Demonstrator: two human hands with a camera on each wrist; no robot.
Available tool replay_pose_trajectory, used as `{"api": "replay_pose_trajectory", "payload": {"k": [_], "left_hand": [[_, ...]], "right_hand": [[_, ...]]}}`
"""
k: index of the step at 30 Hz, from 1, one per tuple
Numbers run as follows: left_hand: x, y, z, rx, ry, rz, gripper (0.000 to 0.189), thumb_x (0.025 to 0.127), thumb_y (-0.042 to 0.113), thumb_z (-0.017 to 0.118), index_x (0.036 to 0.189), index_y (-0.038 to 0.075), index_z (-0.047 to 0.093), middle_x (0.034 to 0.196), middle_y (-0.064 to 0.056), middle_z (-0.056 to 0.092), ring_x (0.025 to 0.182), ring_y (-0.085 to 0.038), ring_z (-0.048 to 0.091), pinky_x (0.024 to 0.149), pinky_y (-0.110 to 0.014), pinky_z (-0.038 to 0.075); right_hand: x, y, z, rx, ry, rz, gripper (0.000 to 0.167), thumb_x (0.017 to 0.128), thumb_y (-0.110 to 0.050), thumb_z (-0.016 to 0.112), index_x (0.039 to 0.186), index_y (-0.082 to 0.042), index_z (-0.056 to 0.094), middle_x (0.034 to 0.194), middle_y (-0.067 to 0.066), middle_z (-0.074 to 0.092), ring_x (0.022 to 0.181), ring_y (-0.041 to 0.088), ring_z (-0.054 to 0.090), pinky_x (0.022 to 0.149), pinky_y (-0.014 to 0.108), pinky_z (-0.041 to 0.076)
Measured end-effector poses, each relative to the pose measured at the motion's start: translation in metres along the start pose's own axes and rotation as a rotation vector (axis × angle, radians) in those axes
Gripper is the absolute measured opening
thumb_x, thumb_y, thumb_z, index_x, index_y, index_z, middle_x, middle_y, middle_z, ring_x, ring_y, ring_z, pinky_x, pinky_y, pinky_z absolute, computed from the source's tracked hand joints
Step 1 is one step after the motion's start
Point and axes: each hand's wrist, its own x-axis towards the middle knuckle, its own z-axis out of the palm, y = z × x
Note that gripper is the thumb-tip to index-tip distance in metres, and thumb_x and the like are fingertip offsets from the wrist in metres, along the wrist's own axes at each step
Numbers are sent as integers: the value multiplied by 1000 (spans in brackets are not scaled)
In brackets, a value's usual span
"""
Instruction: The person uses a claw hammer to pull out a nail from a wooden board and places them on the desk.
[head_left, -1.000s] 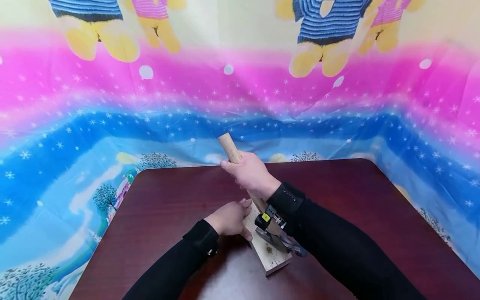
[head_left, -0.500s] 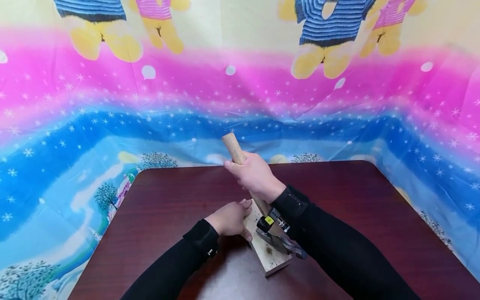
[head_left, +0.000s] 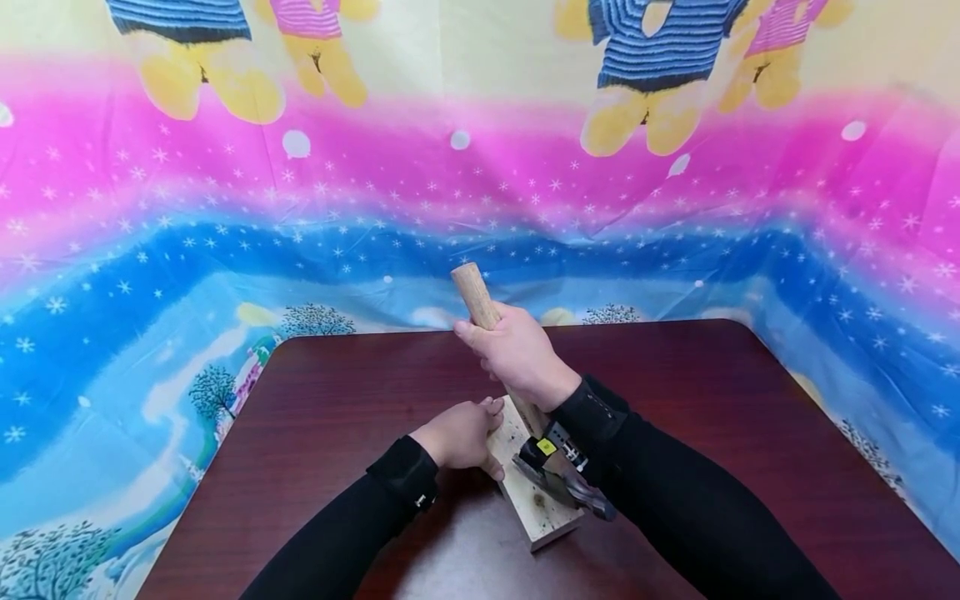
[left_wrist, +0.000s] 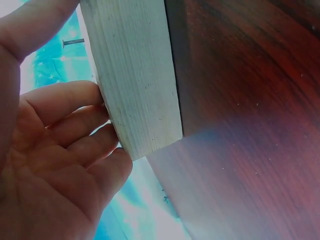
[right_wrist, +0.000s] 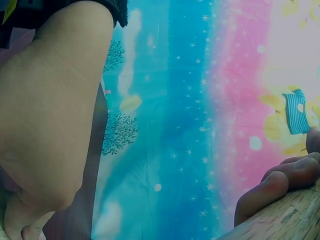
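A pale wooden block (head_left: 551, 527) lies at an angle on the table. My left hand (head_left: 461, 437) rests along its left edge, thumb and fingers spread, fingertips touching the wood; the left wrist view shows those fingertips (left_wrist: 122, 160) at the edge of the block (left_wrist: 137, 75). A nail (left_wrist: 73, 42) stands out of the block between thumb and index finger there. My right hand (head_left: 525, 354) grips the wooden handle of a hammer (head_left: 474, 292), whose metal head sits over the block's near half. The forearm camera partly hides the handle. In the right wrist view, fingers (right_wrist: 270, 195) lie against the handle (right_wrist: 287, 217).
The dark red table (head_left: 360, 375) has rounded far corners. Behind it and along both sides hangs a printed cloth (head_left: 420, 183) with bears, snowflakes and trees.
The handle's upper end and my right hand have moved slightly to the right. Hammer head, block and left hand keep nearly the same places.
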Motion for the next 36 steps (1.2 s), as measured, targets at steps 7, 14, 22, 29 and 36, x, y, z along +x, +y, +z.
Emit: {"api": "replay_pose_trajectory", "payload": {"k": [7,14,22,29,36], "left_hand": [[1,1,-1,35,24,14,96,68,51,89,146,7,52,155,-10,37,141,-25,35,112,-30,31],[1,0,-1,40,26,12,94,68,51,89,144,8,55,156,-10,36,142,-25,34,113,-30,30],[1,1,-2,27,5,5,90,71,51,87,143,7,55,157,-9,34,144,-26,30,114,-33,29],[2,1,-2,64,-2,-1,93,71,54,86,145,9,54,157,-8,34,143,-23,31,113,-31,29],[2,-1,0,72,10,-4,93,69,55,87,143,9,55,156,-9,35,142,-23,33,113,-31,31]], "right_hand": [[-5,-1,-2,-14,20,-6,29,96,-37,68,98,-9,62,71,8,50,54,24,49,48,31,44],[-9,-2,-3,27,41,-17,28,96,-34,69,100,-8,64,70,8,50,55,23,48,50,32,44],[-18,-3,-5,40,58,-26,31,95,-37,69,105,-7,63,70,8,49,55,21,49,52,35,46],[-23,-4,-10,50,69,-59,33,96,-34,69,107,-3,61,68,10,49,57,23,50,54,37,48],[-37,-5,-17,88,115,-116,32,97,-31,68,98,0,59,66,13,49,54,22,49,53,37,47]]}}
